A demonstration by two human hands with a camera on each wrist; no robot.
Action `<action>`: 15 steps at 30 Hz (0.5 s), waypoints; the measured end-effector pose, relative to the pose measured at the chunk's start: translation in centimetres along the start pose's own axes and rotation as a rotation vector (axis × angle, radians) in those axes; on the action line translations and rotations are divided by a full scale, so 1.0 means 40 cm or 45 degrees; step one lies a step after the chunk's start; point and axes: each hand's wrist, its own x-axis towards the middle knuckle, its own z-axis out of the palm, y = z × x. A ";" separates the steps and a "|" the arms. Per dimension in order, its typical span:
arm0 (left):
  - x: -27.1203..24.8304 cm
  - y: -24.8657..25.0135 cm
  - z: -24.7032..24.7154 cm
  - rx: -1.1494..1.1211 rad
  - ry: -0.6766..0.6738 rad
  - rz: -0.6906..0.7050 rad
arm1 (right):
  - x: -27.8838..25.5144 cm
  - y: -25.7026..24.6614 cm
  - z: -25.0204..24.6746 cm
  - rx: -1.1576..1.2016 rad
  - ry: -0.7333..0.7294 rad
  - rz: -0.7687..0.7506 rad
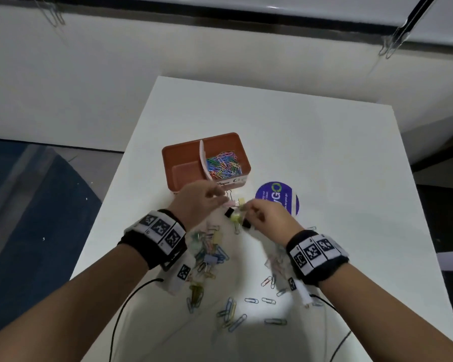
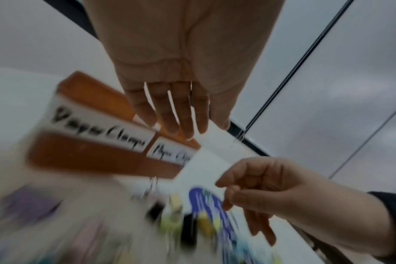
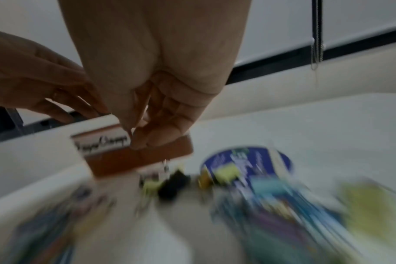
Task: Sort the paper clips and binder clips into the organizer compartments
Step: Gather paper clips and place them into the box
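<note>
An orange organizer [image 1: 183,150] stands mid-table. Its right compartment holds coloured paper clips [image 1: 224,165]; its left compartment [image 1: 187,173] is bare. In front of it lie binder clips: pink [image 1: 230,204], yellow-green [image 1: 236,217] and black [image 1: 229,212]. My left hand [image 1: 199,199] hovers by the organizer's front wall [image 2: 88,155], fingers [image 2: 174,110] straight and holding nothing. My right hand [image 1: 264,218] is over the binder clips, thumb and forefinger [image 3: 133,132] pressed together. Blur hides whether anything is between them.
A mixed heap of paper and binder clips [image 1: 209,254] lies under my left wrist. Loose paper clips [image 1: 230,314] are scattered toward the near edge. A round purple sticker [image 1: 277,197] sits right of the organizer on the white table [image 1: 298,142]. Handwritten labels [image 2: 97,130] mark the front wall.
</note>
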 end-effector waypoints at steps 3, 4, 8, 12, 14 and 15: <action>-0.104 -0.026 0.071 -0.011 -0.121 -0.050 | -0.111 0.060 0.064 -0.059 -0.138 0.057; -0.138 -0.033 0.097 -0.002 -0.176 -0.059 | -0.146 0.079 0.086 -0.056 -0.177 0.091; -0.249 -0.051 0.202 0.105 -0.430 -0.106 | -0.256 0.140 0.160 -0.185 -0.326 0.131; -0.314 -0.059 0.297 0.362 -0.565 -0.185 | -0.318 0.172 0.205 -0.295 -0.346 0.192; -0.327 -0.062 0.331 0.476 -0.600 -0.192 | -0.333 0.185 0.220 -0.276 -0.296 0.248; -0.331 -0.062 0.345 0.501 -0.609 -0.198 | -0.338 0.189 0.225 -0.263 -0.270 0.277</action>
